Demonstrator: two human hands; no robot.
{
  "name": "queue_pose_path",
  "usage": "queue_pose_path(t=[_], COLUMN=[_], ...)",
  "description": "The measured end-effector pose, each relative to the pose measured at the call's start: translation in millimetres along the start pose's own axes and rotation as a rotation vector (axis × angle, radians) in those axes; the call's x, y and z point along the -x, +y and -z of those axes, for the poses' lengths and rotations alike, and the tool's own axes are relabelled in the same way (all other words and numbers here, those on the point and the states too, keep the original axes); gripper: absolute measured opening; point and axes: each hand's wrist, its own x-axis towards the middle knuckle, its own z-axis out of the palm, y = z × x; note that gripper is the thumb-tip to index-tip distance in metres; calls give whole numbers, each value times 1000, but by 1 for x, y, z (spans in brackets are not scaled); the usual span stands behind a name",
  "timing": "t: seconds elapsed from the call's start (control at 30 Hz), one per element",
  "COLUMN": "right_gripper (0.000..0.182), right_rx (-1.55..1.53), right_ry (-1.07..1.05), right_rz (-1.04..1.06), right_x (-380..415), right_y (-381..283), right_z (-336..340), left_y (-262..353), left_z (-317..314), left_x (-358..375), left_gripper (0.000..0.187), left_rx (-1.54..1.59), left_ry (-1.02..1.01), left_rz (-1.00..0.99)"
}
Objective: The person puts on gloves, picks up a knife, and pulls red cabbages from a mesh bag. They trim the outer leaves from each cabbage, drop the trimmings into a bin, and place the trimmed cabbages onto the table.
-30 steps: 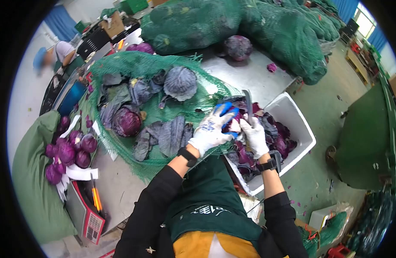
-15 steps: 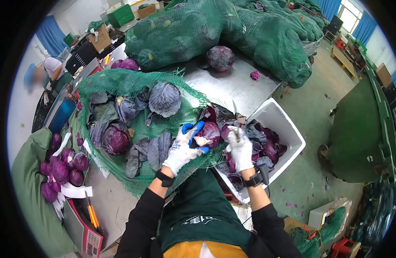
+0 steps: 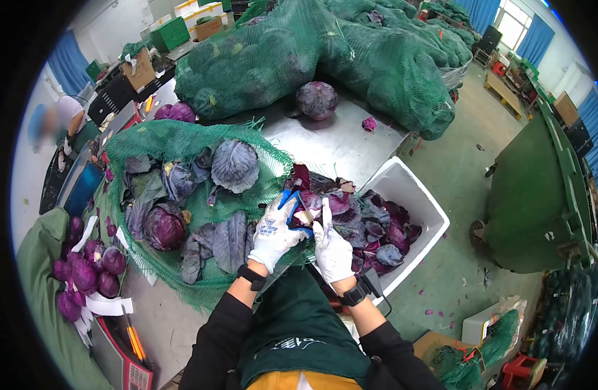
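Note:
My left hand [image 3: 275, 229], in a white glove with blue fingertips, grips a red cabbage [image 3: 307, 216] from its left side. My right hand [image 3: 331, 249], also gloved in white, is at the cabbage's right side with its fingers bent; what they hold, if anything, is too small to make out. Just to the right, a white foam box [image 3: 428, 259] holds loose purple leaves [image 3: 391, 224]. Left of my hands, an opened green net [image 3: 246, 133] has cabbages [image 3: 164, 226] and dark outer leaves [image 3: 230, 242] lying on it.
Full green net sacks [image 3: 247, 65] lie at the table's back, beside one loose cabbage [image 3: 317, 101]. Peeled cabbages [image 3: 84, 276] are piled at left on green cloth. A person [image 3: 68, 120] works at far left. A large green bin [image 3: 533, 195] stands at right.
My right hand has moved left and down, closer to my left hand. The cabbage between my hands is now more covered by them. The whole view has shifted slightly.

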Motion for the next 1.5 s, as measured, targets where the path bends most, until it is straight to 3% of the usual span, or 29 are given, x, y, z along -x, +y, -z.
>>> queue_pose_path(t=[0.17, 0.27, 0.33, 0.37, 0.43, 0.5, 0.57, 0.63, 0.67, 0.7, 0.77, 0.87, 1.0, 1.1, 1.17, 1.23, 1.3, 1.33, 1.37, 1.43, 1.5], right_gripper=[50, 39, 43, 49, 52, 54, 52, 46, 44, 42, 42, 46, 47, 43, 42, 43, 44, 46, 47, 47, 54], right_rx=[145, 76, 56, -206, -59, -223, -299, -44, 411, 0, -474, -284, -205, -306, -524, -410, -451, -178, -295, -120, -170], right_ry=[203, 177, 215, 35, -32, -163, -232, 132, 336, 248, -159, -55, -42, 137, 58, -110, -74, 27, -272, -93, -116], right_rz=[115, -11, -56, -212, -246, -326, -377, -289, 171, -49, -395, -125, -79, -19, -235, -466, -359, 37, -270, 121, 237], right_x=[-17, -38, -66, -77, -95, -103, -96, -80, -71, -58, -31, -9, -9, -13, -18, -30, -35, -37, -43, -43, -47], right_y=[7, 14, 45, 43, 71, 76, 66, 53, 93, 61, -10, 6, 9, 12, 36, 45, 61, 100, 24, 17, 10], right_z=[-7, -6, -14, -1, -8, 3, 11, 12, -18, 1, 50, 9, -16, -26, -35, -14, -4, -27, 38, 29, 28], left_y=[4, 17, 17, 13, -5, -35, -45, -39, -33, -29, -20, -3, -4, -4, -3, -18, -29, -31, -31, -28, -17], left_z=[-5, -4, -6, -5, -5, -13, -16, -11, -11, -11, -13, -14, -22, -20, -15, -12, -2, 0, 3, 9, 15], left_x=[-9, -6, 2, 7, 12, 11, 13, 10, 10, 11, 11, 11, 13, 12, 11, 10, 3, 0, -2, -6, -7], left_gripper=[87, 86, 86, 86, 85, 91, 92, 92, 91, 91, 88, 86, 86, 90, 91, 91, 85, 85, 85, 86, 90], left_rx=[-78, -93, -66, -30, 170, 461, 540, 347, 390, 392, 206, 125, 41, 49, 83, 114, 264, 265, 289, 337, 315], left_ry=[-21, -9, 12, 23, 79, 112, 121, 127, 136, 135, 211, 203, 186, 155, 137, 159, 57, 57, 6, -99, -128], left_rz=[-20, 3, -21, -37, -52, -53, -72, -69, -28, -28, -40, 24, 67, 90, 94, 31, -123, -120, -120, -127, -101])
